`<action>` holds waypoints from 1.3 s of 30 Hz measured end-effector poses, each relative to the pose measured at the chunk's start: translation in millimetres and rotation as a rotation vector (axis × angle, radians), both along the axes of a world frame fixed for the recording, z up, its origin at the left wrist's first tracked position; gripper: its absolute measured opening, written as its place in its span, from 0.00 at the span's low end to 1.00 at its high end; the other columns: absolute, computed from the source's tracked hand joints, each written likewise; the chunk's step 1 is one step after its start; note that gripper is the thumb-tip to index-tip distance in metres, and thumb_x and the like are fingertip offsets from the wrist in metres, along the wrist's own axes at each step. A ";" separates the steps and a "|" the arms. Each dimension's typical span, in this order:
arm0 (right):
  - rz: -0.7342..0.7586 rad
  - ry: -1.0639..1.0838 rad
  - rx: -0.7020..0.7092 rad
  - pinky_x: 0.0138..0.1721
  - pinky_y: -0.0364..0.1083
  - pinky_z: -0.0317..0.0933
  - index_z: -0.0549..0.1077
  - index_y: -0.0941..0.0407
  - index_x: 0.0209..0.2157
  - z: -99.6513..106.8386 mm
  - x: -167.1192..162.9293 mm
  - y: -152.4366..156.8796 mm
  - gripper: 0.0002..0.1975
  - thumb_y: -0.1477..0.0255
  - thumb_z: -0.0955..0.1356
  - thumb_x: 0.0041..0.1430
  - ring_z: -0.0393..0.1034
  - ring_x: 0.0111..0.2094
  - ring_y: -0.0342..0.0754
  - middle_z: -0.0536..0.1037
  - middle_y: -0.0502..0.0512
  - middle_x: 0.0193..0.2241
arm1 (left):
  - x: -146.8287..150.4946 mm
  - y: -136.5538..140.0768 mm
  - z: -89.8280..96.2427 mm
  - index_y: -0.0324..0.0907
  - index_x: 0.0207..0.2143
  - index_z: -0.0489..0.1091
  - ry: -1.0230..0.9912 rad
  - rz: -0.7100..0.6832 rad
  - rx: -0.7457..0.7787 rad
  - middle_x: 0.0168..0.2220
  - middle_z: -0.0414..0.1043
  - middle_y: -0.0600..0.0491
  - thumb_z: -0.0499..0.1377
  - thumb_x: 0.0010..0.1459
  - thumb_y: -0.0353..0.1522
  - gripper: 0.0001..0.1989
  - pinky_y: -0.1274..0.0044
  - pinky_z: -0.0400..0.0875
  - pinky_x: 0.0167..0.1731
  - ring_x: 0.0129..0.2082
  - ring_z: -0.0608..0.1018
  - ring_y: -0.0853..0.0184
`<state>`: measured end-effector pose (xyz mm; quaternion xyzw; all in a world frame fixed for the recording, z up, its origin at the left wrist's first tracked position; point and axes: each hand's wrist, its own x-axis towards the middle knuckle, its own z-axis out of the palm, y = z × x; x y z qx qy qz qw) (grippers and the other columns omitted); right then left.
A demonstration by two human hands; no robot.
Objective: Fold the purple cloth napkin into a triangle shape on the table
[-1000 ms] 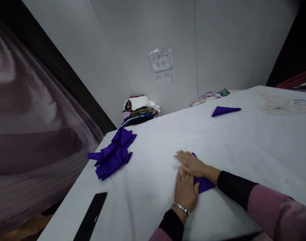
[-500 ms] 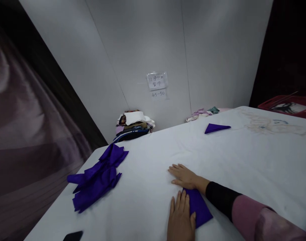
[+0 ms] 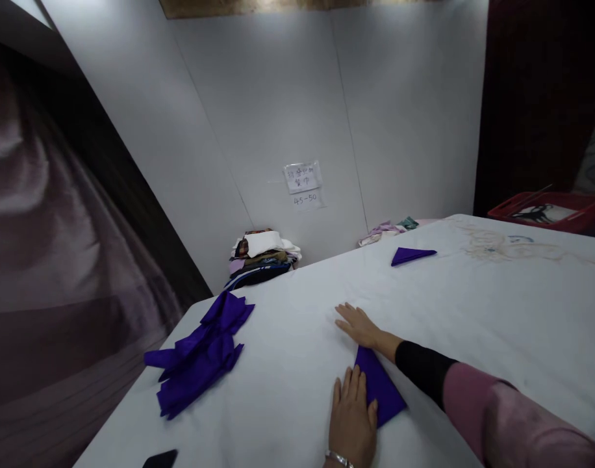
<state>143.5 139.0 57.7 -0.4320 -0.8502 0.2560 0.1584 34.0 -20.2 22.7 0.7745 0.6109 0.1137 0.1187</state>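
A purple cloth, folded into a triangular shape, lies on the white-covered table in front of me. My left hand rests flat on its left side, fingers stretched out. Just beyond the cloth's far tip is my right hand, its fingers spread and holding nothing; the arm reaches in from the right. Farther back on the table sits a small folded purple triangle. Over to the left is a loose, crumpled heap of purple cloths.
A stack of folded fabrics stands behind the table's far edge, with more fabric farther right. A red basket is at the right. A dark object lies at the near left edge. Curtains hang at left.
My right hand has moved slightly away from the folded cloth's tip, uncovering more of it. My left hand stays on the cloth. The camera view has tilted upward.
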 end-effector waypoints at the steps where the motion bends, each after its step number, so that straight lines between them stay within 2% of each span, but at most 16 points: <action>1: 0.036 0.015 0.009 0.63 0.58 0.29 0.47 0.55 0.65 0.8 1.8 -14.1 0.36 0.49 0.48 0.63 0.33 0.66 0.55 0.45 0.57 0.66 | 0.5 -0.1 0.5 0.41 0.62 0.54 0.006 -0.004 0.007 0.64 0.49 0.52 0.42 0.64 0.43 0.27 0.61 0.47 0.63 0.64 0.52 0.59; 5: 0.271 0.062 0.045 0.62 0.59 0.27 0.47 0.51 0.65 -7.7 13.7 -73.2 0.34 0.49 0.53 0.62 0.33 0.66 0.54 0.45 0.55 0.66 | 3.7 -0.3 4.2 0.45 0.61 0.56 0.018 -0.014 0.035 0.63 0.52 0.53 0.42 0.65 0.39 0.24 0.61 0.45 0.64 0.64 0.53 0.60; 8: 0.316 0.000 0.047 0.62 0.60 0.29 0.48 0.54 0.65 -16.1 23.8 -90.0 0.37 0.48 0.54 0.61 0.33 0.65 0.56 0.44 0.61 0.65 | 4.7 -0.3 6.7 0.48 0.62 0.54 0.006 -0.018 0.025 0.64 0.49 0.55 0.42 0.65 0.39 0.24 0.61 0.45 0.64 0.65 0.52 0.60; 11: 0.317 -0.054 0.065 0.62 0.61 0.28 0.48 0.56 0.65 -21.1 29.7 -80.4 0.38 0.48 0.54 0.61 0.33 0.65 0.57 0.45 0.65 0.65 | 3.4 -0.8 4.4 0.46 0.63 0.52 0.000 -0.019 0.032 0.65 0.47 0.54 0.42 0.65 0.40 0.25 0.61 0.45 0.64 0.65 0.50 0.60; 16: 0.303 -0.070 0.111 0.61 0.61 0.28 0.50 0.53 0.65 -27.0 29.6 -52.0 0.35 0.49 0.53 0.62 0.35 0.65 0.56 0.48 0.62 0.65 | 1.9 -1.6 -2.7 0.41 0.62 0.53 0.023 -0.017 0.017 0.64 0.51 0.50 0.41 0.65 0.41 0.27 0.61 0.46 0.63 0.64 0.53 0.61; 24: 0.274 -0.149 0.098 0.62 0.59 0.28 0.51 0.54 0.64 -20.6 25.0 -27.6 0.37 0.47 0.51 0.61 0.37 0.65 0.55 0.49 0.60 0.65 | 1.7 1.3 -1.8 0.40 0.64 0.50 0.084 -0.041 0.016 0.65 0.46 0.51 0.39 0.65 0.40 0.27 0.60 0.47 0.63 0.65 0.51 0.60; 28: 0.196 -0.151 0.085 0.62 0.58 0.28 0.52 0.56 0.64 -22.7 21.6 -13.3 0.37 0.48 0.52 0.61 0.36 0.65 0.54 0.48 0.60 0.65 | 0.1 1.8 -8.5 0.40 0.64 0.50 0.107 -0.043 0.045 0.66 0.45 0.52 0.39 0.65 0.39 0.27 0.61 0.47 0.63 0.65 0.50 0.61; 32: -0.023 -0.091 0.017 0.63 0.55 0.31 0.53 0.58 0.64 -26.4 21.5 0.1 0.36 0.50 0.52 0.62 0.39 0.65 0.53 0.51 0.59 0.64 | 0.0 1.4 -13.1 0.41 0.64 0.49 0.131 -0.040 0.066 0.66 0.46 0.52 0.39 0.65 0.39 0.27 0.62 0.47 0.63 0.65 0.49 0.62; 35: -0.142 -0.050 0.005 0.62 0.55 0.38 0.48 0.61 0.65 -27.9 29.6 -5.6 0.37 0.51 0.48 0.63 0.41 0.65 0.53 0.49 0.61 0.65 | 1.7 1.1 -12.7 0.41 0.64 0.49 0.139 -0.035 0.074 0.65 0.48 0.52 0.40 0.64 0.38 0.27 0.61 0.48 0.63 0.65 0.50 0.61; 37: -0.133 -0.009 0.052 0.62 0.54 0.40 0.49 0.60 0.65 -28.4 38.0 -21.9 0.38 0.50 0.50 0.62 0.41 0.65 0.53 0.50 0.61 0.65 | 3.3 0.3 -10.9 0.40 0.64 0.49 0.133 -0.036 0.082 0.65 0.48 0.51 0.40 0.64 0.38 0.27 0.61 0.48 0.63 0.65 0.51 0.61; 39: -0.056 0.014 0.122 0.62 0.56 0.38 0.51 0.58 0.64 -28.4 45.9 -45.6 0.37 0.50 0.53 0.62 0.40 0.65 0.54 0.51 0.60 0.64 | 4.9 -0.9 -8.2 0.40 0.64 0.50 0.120 -0.034 0.088 0.65 0.49 0.51 0.40 0.64 0.38 0.27 0.61 0.48 0.63 0.65 0.51 0.62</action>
